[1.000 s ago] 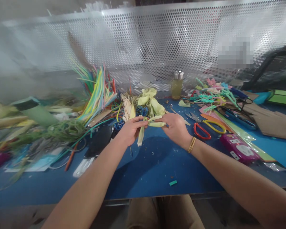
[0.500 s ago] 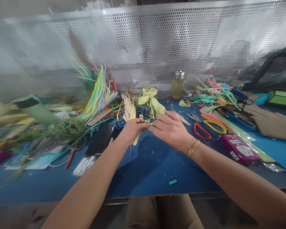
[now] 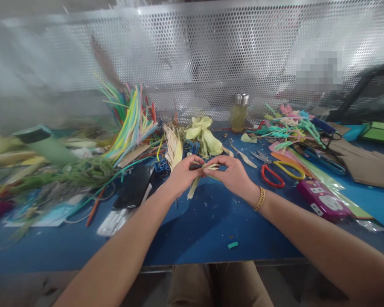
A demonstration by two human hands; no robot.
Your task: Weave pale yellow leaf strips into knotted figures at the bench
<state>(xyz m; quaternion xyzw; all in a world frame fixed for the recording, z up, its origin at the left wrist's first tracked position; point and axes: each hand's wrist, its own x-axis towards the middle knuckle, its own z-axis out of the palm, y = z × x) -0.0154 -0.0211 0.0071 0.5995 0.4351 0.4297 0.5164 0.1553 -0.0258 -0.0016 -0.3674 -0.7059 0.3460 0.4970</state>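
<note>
My left hand point(image 3: 183, 175) and my right hand point(image 3: 232, 174) meet above the blue table point(image 3: 205, 221), fingers pinched together on a pale yellow-green leaf strip point(image 3: 195, 185). One end of the strip hangs down between the hands; its other end runs across under my right fingers. A gold bracelet point(image 3: 260, 198) circles my right wrist. Behind the hands lies a heap of yellow-green husk leaves point(image 3: 203, 136).
A fan of coloured strips point(image 3: 131, 123) and green cord clutter the left. A black phone point(image 3: 134, 187), red and yellow scissors point(image 3: 277, 172), a pink box point(image 3: 321, 200), a small bottle point(image 3: 239, 113) and twisted coloured pieces point(image 3: 288, 125) lie around. A perforated metal screen point(image 3: 211, 55) stands behind.
My hands spread the strip apart a second ago, then came together; now both pinch it close together at the middle, slightly lower over the table.
</note>
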